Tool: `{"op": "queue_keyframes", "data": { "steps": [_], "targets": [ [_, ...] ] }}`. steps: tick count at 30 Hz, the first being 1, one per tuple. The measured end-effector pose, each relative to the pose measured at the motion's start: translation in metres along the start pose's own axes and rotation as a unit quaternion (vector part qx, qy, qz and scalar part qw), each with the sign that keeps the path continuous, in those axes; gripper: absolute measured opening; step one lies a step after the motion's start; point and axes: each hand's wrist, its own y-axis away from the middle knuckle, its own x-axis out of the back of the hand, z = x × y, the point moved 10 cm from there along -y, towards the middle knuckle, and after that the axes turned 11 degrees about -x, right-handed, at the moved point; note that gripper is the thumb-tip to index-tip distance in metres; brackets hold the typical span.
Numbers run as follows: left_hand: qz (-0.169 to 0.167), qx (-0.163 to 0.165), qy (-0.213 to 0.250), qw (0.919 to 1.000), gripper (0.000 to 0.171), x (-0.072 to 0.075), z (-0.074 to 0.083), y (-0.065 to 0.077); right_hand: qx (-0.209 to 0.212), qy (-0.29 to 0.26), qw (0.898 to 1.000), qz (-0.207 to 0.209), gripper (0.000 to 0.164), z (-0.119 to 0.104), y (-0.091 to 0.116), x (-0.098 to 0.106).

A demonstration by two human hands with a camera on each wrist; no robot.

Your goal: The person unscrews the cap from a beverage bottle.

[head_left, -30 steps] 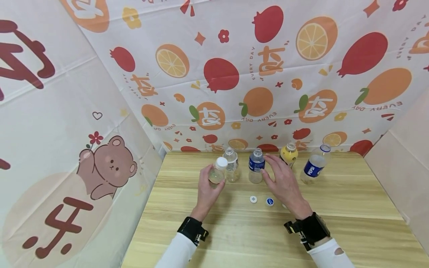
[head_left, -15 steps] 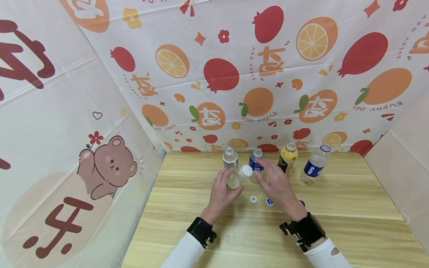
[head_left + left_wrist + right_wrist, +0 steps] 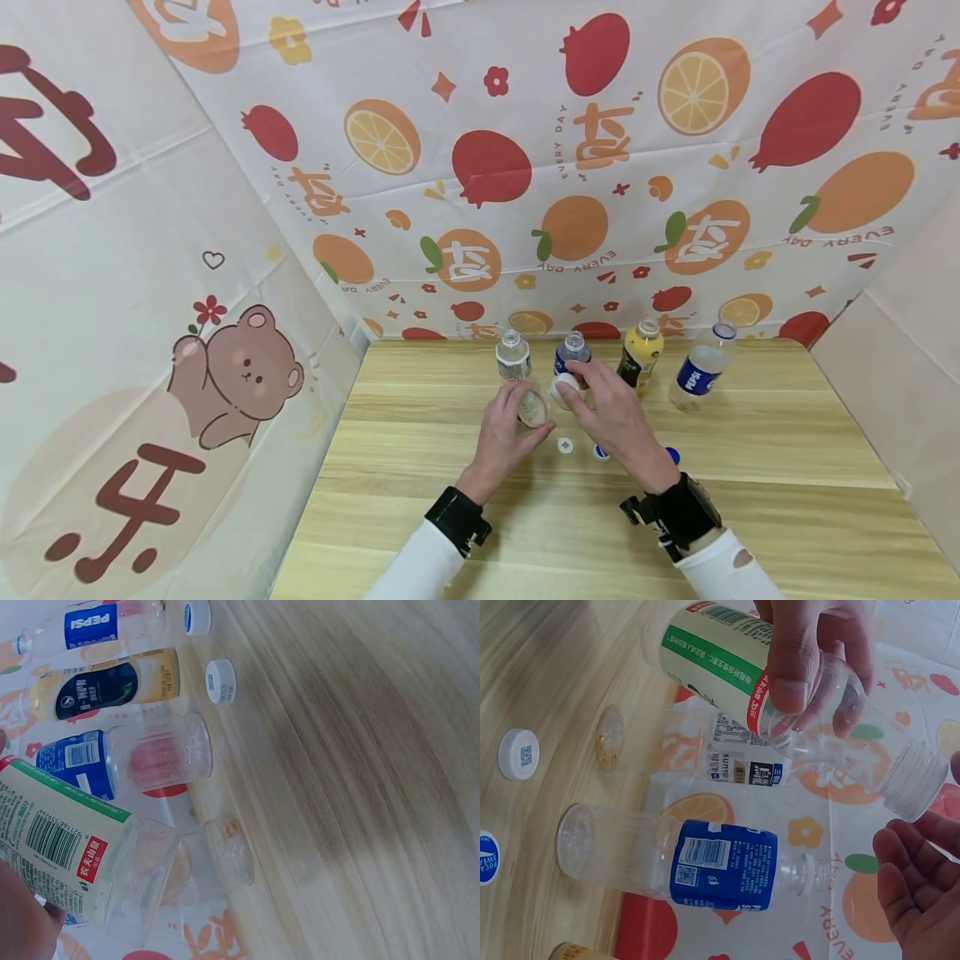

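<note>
My left hand (image 3: 504, 429) grips a clear bottle (image 3: 720, 660) with a cream and green label, its fingers and thumb curled round the body. The bottle is tilted, its top toward my right hand (image 3: 613, 415). At that end is a whitish ridged cap (image 3: 564, 387), and my right thumb and fingers pinch it. In the right wrist view the fingertips (image 3: 900, 844) sit right at the cap's rim. Behind the held bottle stand a clear bottle with a white label (image 3: 513, 360) and a blue-labelled bottle (image 3: 724, 862), both uncapped.
Further right stand an uncapped yellow bottle (image 3: 641, 354) and an uncapped Pepsi bottle (image 3: 697, 379). On the wooden table (image 3: 555, 533) in front lie a white cap (image 3: 566, 446), a blue-and-white cap (image 3: 602, 452) and a blue cap (image 3: 672, 455). A printed cloth (image 3: 480, 100) hangs behind.
My left hand has carried the bottle to the right and tipped its top toward my right hand. The right hand has moved left from beside the blue-labelled bottle onto the cap.
</note>
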Motion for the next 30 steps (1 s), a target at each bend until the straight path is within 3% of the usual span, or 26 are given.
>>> {"op": "queue_keyframes", "data": {
  "steps": [4,14,24,30],
  "targets": [
    [-0.008,0.01,0.005,0.9999,0.074,-0.002,0.0,0.0,-0.012,0.01,1.0,-0.003,0.039,0.004,0.0,-0.002],
    [-0.006,-0.001,-0.013,0.9999,0.076,-0.004,0.004,0.0,-0.039,0.028,0.999,-0.02,0.036,0.01,0.001,-0.006],
    [-0.055,0.03,0.038,0.9973,0.076,-0.013,-0.001,0.006,0.042,0.027,0.998,-0.047,0.029,-0.002,0.003,-0.009],
    [-0.086,0.051,0.075,0.9922,0.073,-0.018,-0.005,0.006,0.04,0.031,0.997,-0.065,0.028,0.001,0.005,-0.011]
  ]
}}
